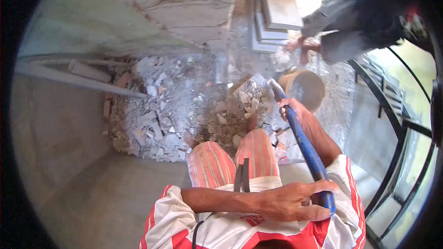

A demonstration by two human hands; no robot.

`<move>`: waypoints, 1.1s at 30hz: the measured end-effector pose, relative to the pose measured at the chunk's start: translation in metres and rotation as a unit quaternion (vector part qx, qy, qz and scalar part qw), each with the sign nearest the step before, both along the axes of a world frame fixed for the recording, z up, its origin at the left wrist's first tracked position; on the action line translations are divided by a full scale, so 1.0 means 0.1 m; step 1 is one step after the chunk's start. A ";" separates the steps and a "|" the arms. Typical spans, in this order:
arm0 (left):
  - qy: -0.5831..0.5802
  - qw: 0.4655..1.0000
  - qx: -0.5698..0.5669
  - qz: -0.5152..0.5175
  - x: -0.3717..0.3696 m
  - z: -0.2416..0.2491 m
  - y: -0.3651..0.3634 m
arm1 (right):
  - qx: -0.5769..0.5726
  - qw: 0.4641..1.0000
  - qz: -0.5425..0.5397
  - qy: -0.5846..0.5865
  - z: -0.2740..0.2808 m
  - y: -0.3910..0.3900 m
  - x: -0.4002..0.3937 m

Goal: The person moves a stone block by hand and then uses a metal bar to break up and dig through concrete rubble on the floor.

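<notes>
A hoe with a long blue handle (304, 140) slants from my waist toward the rubble. My left hand (295, 200) is closed round the handle's near end. Farther along, my right hand (295, 109) grips it close to the head. The whitish, dusty head sits at the handle's far end, among broken chunks (249, 99) that partly hide its blade. Just right of the head stands a round tan bucket (288, 83), its open mouth toward me. Another person's hands (304, 48) are just beyond the bucket, partly blurred.
Broken masonry (157, 110) covers the floor around my feet. A pipe (83, 78) crosses low at left beneath a rough wall (180, 9). Stacked slabs (277, 9) stand at the back. The other person (355, 23) bends over at upper right, near a dark metal frame (392, 115).
</notes>
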State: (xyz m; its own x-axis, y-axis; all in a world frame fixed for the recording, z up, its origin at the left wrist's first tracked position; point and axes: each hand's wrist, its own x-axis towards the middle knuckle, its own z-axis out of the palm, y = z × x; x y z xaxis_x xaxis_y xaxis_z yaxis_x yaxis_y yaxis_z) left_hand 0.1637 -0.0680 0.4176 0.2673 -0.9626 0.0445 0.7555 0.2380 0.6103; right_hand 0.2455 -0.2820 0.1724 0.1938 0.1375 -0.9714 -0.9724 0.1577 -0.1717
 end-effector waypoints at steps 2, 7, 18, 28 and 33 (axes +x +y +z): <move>-0.008 0.999 -0.042 -0.013 0.05 0.20 -0.25 | -0.023 0.998 -0.060 -0.017 0.35 -0.38 0.03; -0.042 0.990 -0.104 -0.085 0.19 0.49 -0.56 | -0.110 0.985 -0.109 -0.080 1.09 -1.06 -0.07; -0.276 0.794 0.525 -0.129 -0.50 -1.18 0.49 | -0.357 0.875 -0.263 -0.195 -0.28 -0.72 -0.56; -0.289 0.716 0.631 0.073 -1.46 -3.23 1.10 | -0.393 0.851 -0.250 -0.242 -0.48 0.01 -0.93; -0.227 0.781 0.582 -0.016 -1.65 -2.96 1.64 | -0.384 0.863 -0.211 -0.252 -0.17 0.60 -0.99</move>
State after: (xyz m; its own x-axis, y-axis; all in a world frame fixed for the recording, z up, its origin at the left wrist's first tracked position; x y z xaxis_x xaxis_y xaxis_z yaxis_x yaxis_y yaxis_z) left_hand -0.0017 0.0960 0.1218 0.4528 -0.4277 -0.7823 0.3934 -0.6915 0.6058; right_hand 0.1469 -0.2220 0.1555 0.4941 -0.6955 -0.5216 -0.6267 0.1308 -0.7682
